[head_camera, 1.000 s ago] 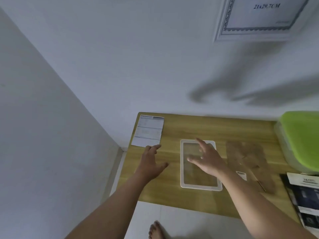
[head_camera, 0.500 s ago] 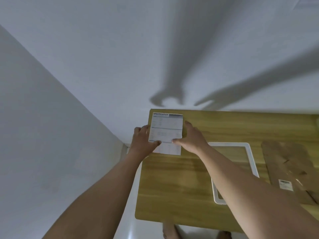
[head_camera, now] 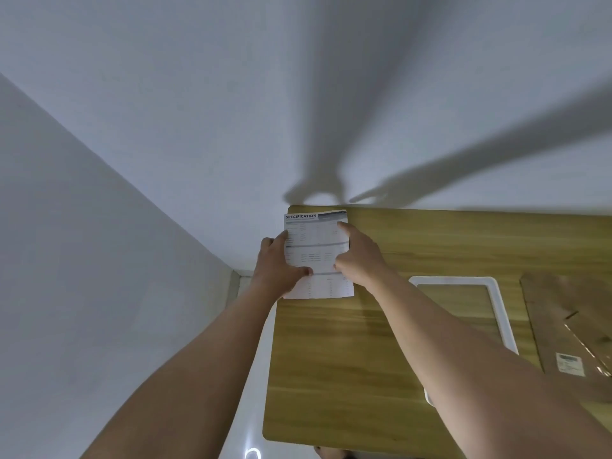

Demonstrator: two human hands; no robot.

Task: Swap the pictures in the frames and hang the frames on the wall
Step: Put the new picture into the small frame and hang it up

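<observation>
A white sheet headed "SPECIFICATION" (head_camera: 316, 241) lies at the far left corner of the wooden table (head_camera: 347, 359). My left hand (head_camera: 278, 268) holds its left edge, thumb on top of the paper. My right hand (head_camera: 359, 256) holds the right edge, index finger stretched up along the sheet. An empty white picture frame (head_camera: 500, 309) lies flat on the table to the right, partly hidden by my right forearm. A brown backing board (head_camera: 569, 319) with a small label lies further right.
The table stands in a corner, white walls behind and to the left. A bare foot (head_camera: 331, 453) shows on the floor below the table's near edge.
Both hands left the frame, reached to the far left corner and took hold of the specification sheet. My view swung left, so the hung frame and green box have left it.
</observation>
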